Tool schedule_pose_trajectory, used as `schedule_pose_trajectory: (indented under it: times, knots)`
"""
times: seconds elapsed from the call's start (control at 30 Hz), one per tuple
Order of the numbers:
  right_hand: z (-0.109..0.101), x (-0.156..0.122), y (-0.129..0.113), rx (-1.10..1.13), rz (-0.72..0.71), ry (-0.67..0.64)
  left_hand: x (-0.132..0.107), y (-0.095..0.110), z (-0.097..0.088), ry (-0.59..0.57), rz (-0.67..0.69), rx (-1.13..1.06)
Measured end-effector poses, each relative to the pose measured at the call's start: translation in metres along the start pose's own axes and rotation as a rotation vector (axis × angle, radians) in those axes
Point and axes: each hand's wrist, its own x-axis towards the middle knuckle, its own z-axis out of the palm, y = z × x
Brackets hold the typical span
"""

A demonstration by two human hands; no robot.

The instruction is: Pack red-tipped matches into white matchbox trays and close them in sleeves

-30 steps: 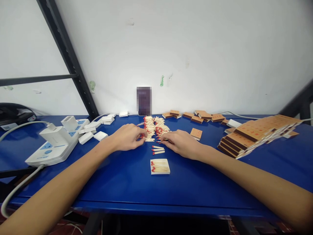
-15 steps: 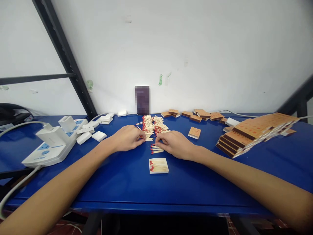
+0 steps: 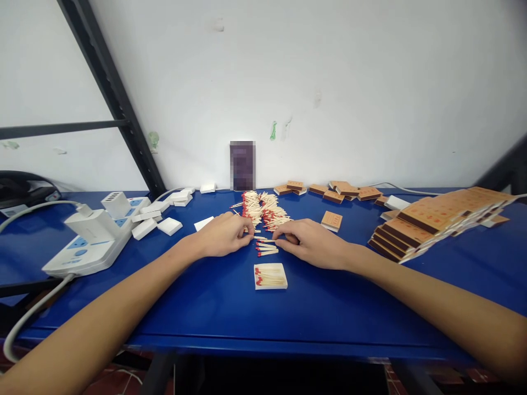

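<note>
My left hand (image 3: 228, 235) is closed in a pinch at the left, its fingertips on the end of a pale match (image 3: 259, 237). Facing it, my right hand (image 3: 308, 241) pinches the plain end of another match (image 3: 267, 240), whose red head points left. Just below the fingertips, several loose matches (image 3: 268, 252) lie side by side on the table. Nearer to me sits a white matchbox tray (image 3: 285, 282) with several red-headed matches in it. Behind both hands spreads a large pile of matches (image 3: 269, 211).
Orange matchbox sleeves (image 3: 432, 211) are stacked at the right. A single matchbox (image 3: 331, 220) lies right of the pile, others by the wall. White trays (image 3: 169, 226) and a power strip (image 3: 82, 249) are on the left. A dark pixelated rectangle (image 3: 242, 165) stands against the wall.
Both hands have come slightly nearer to me, away from the pile, and now pinch matches above the loose row. A white tray beside my left hand has come into sight.
</note>
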Motion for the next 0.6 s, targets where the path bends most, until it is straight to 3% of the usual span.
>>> schedule_pose_trajectory:
  times: [0.27, 0.6]
  knots:
    - [0.005, 0.005, 0.001, 0.025, -0.001, 0.020, 0.004, 0.008, 0.003, 0.029, -0.015, -0.041]
    - [0.000, -0.001, -0.004, 0.027, -0.007, 0.056, 0.003, 0.012, 0.003, 0.042, 0.069, -0.044]
